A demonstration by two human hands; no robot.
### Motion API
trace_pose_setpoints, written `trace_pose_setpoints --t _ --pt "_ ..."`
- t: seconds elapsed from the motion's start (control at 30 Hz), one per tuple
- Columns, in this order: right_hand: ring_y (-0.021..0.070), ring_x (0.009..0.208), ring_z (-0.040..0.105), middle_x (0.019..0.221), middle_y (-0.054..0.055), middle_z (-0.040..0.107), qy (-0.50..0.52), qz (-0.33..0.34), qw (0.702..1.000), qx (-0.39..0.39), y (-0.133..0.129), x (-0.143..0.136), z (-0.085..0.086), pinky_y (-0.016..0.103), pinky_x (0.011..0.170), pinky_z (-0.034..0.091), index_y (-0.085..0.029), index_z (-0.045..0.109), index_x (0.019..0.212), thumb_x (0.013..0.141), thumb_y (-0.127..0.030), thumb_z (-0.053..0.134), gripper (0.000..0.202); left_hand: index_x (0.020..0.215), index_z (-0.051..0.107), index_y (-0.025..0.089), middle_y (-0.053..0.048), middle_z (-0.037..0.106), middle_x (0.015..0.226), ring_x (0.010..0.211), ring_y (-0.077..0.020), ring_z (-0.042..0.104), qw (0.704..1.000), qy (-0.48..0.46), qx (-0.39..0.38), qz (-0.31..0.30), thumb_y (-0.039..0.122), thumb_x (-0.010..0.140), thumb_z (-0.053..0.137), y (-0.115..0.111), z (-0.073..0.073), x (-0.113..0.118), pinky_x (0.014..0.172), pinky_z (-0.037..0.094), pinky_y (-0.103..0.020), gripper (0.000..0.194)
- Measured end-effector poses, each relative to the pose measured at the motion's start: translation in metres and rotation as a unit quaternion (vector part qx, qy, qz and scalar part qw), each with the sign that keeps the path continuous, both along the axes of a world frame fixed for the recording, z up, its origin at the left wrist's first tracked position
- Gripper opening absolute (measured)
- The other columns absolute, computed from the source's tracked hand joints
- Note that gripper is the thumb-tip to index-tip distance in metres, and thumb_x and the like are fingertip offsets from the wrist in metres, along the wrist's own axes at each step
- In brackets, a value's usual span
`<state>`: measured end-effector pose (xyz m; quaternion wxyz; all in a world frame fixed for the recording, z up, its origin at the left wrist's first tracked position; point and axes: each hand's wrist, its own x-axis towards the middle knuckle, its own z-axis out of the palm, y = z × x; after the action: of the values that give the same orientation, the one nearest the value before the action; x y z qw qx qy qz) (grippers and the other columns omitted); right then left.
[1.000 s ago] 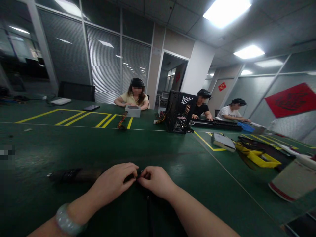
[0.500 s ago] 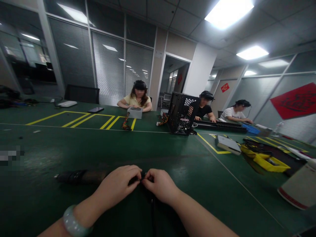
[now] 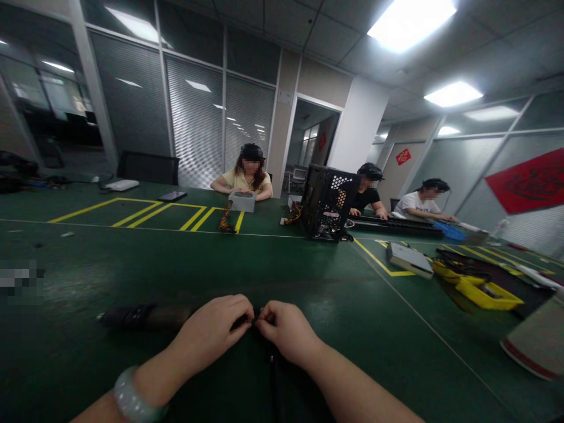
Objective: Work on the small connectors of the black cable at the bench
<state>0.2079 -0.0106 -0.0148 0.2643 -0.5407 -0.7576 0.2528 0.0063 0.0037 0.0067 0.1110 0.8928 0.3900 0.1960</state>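
My left hand (image 3: 218, 322) is closed in a pinch over the tail end of a dark electric screwdriver (image 3: 165, 316), which lies on the table with its narrow metal tip to the left. Close beside it, fingertips nearly meeting, my right hand (image 3: 286, 329) is pinched as well. Whatever small dark thing sits between the fingertips is too hidden to make out. A black cable (image 3: 275, 382) runs from under my right hand toward the near edge. The screwdriver's tail end is covered by my left hand.
Across the green table (image 3: 154, 258) stands a black computer case (image 3: 328, 202). A power supply (image 3: 241, 202) sits before a person opposite. At right are a silver box-shaped drive (image 3: 409, 259), a yellow tray (image 3: 489, 295) and a pale container (image 3: 537, 341). Two more people sit farther right.
The view has shifted very slightly. Both hands stay in the same pinched pose beside each other, with barely any finger movement.
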Motion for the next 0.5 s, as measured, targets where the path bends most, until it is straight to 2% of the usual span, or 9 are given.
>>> trace_pose_setpoints --t 0.23,0.5 --pt "0.0106 0.069 0.059 0.08 -0.002 0.069 -0.007 0.003 1.0 -0.017 -0.0022 -0.0008 0.0065 0.018 0.059 0.037 -0.02 0.068 0.087 0.085 -0.025 0.063 0.008 0.095 0.061 0.023 -0.002 0.062 0.096 0.091 -0.02 0.059 1.0 0.001 0.001 -0.001 0.019 0.086 0.053 0.0001 -0.0026 -0.0016 0.081 0.043 -0.032 0.012" --pt "0.0107 0.069 0.061 0.08 -0.003 0.07 0.027 0.011 0.999 -0.022 -0.0025 -0.0014 0.0023 0.018 0.059 0.039 -0.022 0.07 0.09 0.085 -0.024 0.062 0.009 0.094 0.059 0.023 -0.001 0.062 0.096 0.091 -0.021 0.059 1.0 -0.002 -0.015 0.019 0.021 0.085 0.053 0.0009 -0.0041 -0.0021 0.078 0.044 -0.032 0.011"
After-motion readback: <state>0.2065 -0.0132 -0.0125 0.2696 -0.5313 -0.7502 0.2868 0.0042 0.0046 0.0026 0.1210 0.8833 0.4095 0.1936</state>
